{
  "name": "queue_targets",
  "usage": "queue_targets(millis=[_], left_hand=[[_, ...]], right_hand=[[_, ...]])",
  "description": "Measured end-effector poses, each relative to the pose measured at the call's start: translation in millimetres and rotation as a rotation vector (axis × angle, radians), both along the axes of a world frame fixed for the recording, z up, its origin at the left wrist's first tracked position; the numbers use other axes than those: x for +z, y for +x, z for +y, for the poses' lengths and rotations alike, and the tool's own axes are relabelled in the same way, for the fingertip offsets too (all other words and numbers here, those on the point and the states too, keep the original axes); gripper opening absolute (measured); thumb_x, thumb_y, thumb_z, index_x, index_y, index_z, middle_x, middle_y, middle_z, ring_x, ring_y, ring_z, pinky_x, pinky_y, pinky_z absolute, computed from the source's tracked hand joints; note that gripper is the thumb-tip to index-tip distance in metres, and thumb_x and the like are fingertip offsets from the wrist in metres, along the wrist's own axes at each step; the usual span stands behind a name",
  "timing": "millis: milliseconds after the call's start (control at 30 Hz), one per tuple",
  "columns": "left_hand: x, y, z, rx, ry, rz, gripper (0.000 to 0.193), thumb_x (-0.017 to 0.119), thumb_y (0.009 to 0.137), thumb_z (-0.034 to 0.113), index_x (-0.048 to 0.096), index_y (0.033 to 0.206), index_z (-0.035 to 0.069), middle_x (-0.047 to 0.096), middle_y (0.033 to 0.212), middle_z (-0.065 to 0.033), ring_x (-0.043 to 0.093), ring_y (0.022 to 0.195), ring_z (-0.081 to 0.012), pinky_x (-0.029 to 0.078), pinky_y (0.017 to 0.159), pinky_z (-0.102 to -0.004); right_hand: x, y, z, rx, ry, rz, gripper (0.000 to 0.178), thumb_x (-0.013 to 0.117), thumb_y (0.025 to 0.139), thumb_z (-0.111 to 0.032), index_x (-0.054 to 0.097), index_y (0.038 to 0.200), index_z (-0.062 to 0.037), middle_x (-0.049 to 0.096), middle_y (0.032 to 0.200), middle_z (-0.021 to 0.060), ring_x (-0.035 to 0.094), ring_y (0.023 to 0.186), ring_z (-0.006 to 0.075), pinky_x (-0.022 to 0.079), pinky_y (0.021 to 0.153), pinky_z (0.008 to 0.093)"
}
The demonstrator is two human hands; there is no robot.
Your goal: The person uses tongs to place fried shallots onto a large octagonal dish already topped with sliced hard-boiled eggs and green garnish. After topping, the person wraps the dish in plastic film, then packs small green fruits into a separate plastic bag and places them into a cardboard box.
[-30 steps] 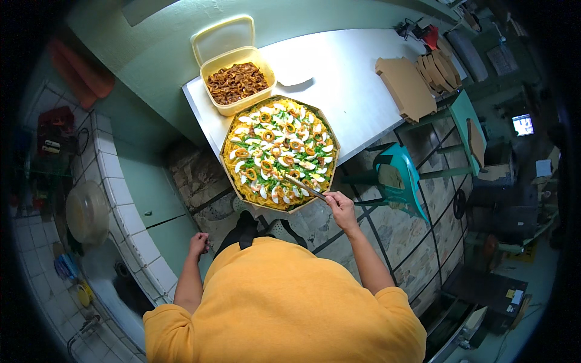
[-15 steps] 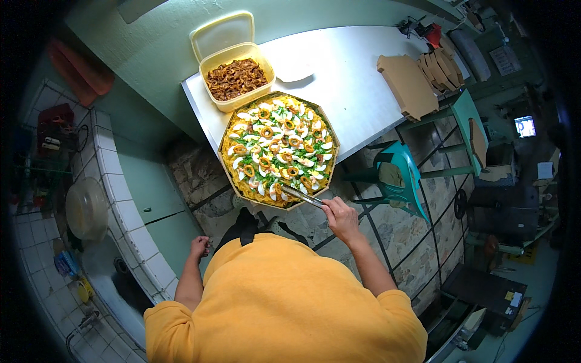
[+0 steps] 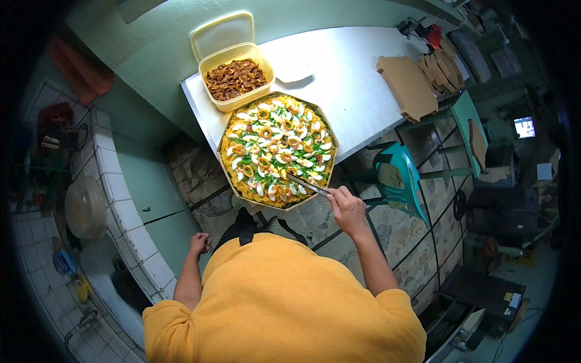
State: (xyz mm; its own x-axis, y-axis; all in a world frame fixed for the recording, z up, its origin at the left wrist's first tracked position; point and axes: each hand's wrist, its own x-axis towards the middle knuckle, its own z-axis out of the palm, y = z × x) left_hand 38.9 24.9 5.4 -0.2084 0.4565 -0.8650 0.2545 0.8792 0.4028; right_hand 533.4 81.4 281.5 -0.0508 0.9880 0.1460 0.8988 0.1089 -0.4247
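My right hand (image 3: 348,210) is closed round the back end of metal tongs (image 3: 311,185). The tips of the tongs reach in over the front right part of a yellow noodle dish (image 3: 242,179), at a brown ring. Egg wedges, chopped green herbs and brown rings are strewn over the noodles, which fill an octagonal cardboard box (image 3: 331,128). My left hand (image 3: 199,243) hangs low beside my body with its fingers curled in, and nothing shows in it. Behind the box, a yellow plastic tub (image 3: 266,59) holds brown, glossy strips (image 3: 235,80).
The octagonal box lies at the left front end of a white table (image 3: 345,78). A white plate (image 3: 295,71) is near the tub's open lid (image 3: 224,35). Flat cardboard boxes (image 3: 407,88) lie at the right end. A green plastic chair (image 3: 404,181) stands below; a tiled sink counter (image 3: 130,209) runs along my left.
My right hand has moved slightly right, and the tongs' tips have shifted up and right, from near the front rim onto a brown ring. My left hand stays low at my side.
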Motion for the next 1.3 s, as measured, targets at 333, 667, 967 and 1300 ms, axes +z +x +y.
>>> queue_targets(millis=[333,667,967,1300], left_hand=[[-1,1,0,0.003,0.054,-0.018,0.016,0.057,0.094,0.027,0.062,0.103,0.015,0.063,0.073,0.0004,0.054,0.049,-0.0098,0.045,0.044,-0.0272],[2,-5,-6,0.015,0.016,-0.004,0.016,0.056,0.095,0.027,0.063,0.103,0.015,0.063,0.073,0.0010,0.054,0.049,-0.0095,0.045,0.043,-0.0268],[-1,-8,8,-0.012,0.054,-0.028,0.018,0.058,0.093,0.029,0.063,0.103,0.014,0.063,0.073,-0.0001,0.054,0.048,-0.0102,0.046,0.044,-0.0279],[-1,6,15,0.006,0.039,-0.046,0.017,0.059,0.093,0.028,0.062,0.102,0.014,0.063,0.075,-0.0005,0.056,0.050,-0.0104,0.046,0.044,-0.0272]], right_hand=[[-22,-39,44,0.043,0.016,-0.007,0.018,0.057,0.094,-0.024,0.066,0.099,-0.0094,0.061,0.085,0.0081,0.064,0.066,0.0324,0.051,0.058,0.0429],[-14,-42,51,0.009,0.024,-0.057,0.016,0.057,0.094,-0.023,0.065,0.098,-0.0097,0.060,0.085,0.0071,0.064,0.065,0.0306,0.050,0.057,0.0422],[9,-13,12,-0.063,-0.076,-0.064,0.014,0.060,0.092,-0.018,0.067,0.096,-0.0063,0.060,0.082,0.0083,0.063,0.068,0.0315,0.048,0.058,0.0403],[-9,-8,20,-0.068,-0.076,0.063,0.017,0.059,0.092,-0.022,0.068,0.094,-0.0071,0.062,0.083,0.0086,0.063,0.071,0.0311,0.048,0.061,0.0401]])
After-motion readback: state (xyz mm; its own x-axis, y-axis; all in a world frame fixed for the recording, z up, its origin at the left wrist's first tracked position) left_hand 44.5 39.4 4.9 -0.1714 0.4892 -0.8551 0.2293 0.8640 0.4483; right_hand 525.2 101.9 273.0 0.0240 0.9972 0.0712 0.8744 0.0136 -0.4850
